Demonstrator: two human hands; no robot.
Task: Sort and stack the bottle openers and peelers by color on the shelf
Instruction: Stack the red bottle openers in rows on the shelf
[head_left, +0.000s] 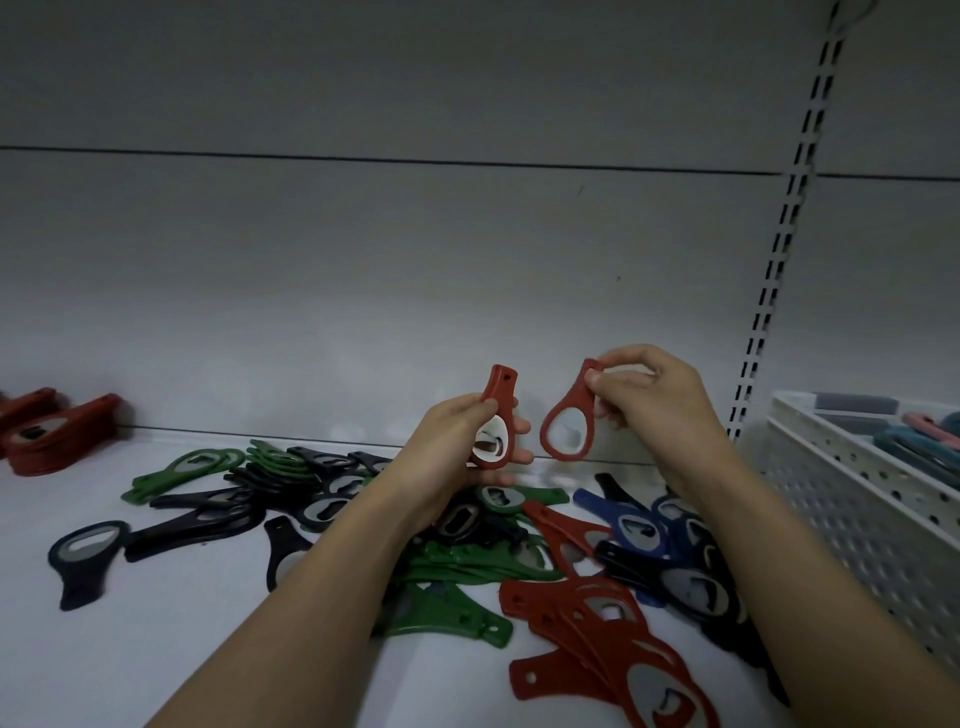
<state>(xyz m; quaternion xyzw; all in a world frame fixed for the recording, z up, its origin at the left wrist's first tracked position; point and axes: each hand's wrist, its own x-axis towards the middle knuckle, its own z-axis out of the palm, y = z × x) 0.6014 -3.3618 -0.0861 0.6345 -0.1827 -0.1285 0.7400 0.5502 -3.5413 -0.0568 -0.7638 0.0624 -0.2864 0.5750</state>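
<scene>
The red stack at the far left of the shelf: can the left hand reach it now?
Probably yes: bare shelf lies between the left hand and the red stack, though it already holds a red opener.

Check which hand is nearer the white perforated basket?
Right. The right hand is just left of the white perforated basket; the left hand is farther left, beyond it.

Both forearms reach fwd over shelf (156, 649). Left hand (457, 447) grips a red opener (496, 415) upright; right hand (649, 400) pinches another red opener (569, 421) by its handle, just beside.
</scene>
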